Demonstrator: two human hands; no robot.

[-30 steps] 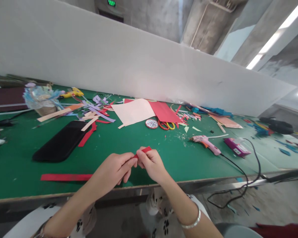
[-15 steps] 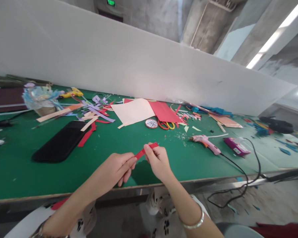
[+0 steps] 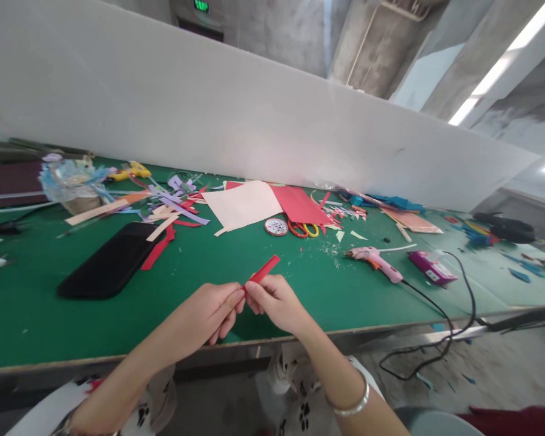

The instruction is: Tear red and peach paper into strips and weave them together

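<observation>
A narrow red paper strip (image 3: 266, 267) is pinched between both hands above the table's front part. My left hand (image 3: 218, 310) is closed on its lower end, thumb on top. Right beside it, my right hand (image 3: 275, 303) grips the strip between thumb and fingers, and the free end sticks out up and to the right. The fingertips of the two hands almost meet. The strip's lower end is hidden in the fingers. Beyond the hands lie a pale pink paper sheet (image 3: 245, 206) and a red paper sheet (image 3: 300, 204).
Scissors (image 3: 310, 230) and a round white-faced disc (image 3: 276, 227) lie by the sheets. A pink glue gun (image 3: 376, 261) and purple box (image 3: 431, 267) are at right. On the left are a black phone-like slab (image 3: 111, 260), paper strips (image 3: 181, 203) and a yellow glue gun (image 3: 131, 171).
My right hand has slid down the strip toward my left hand, closing the gap between them. More of the strip's upper end now shows beyond the right fingers.
</observation>
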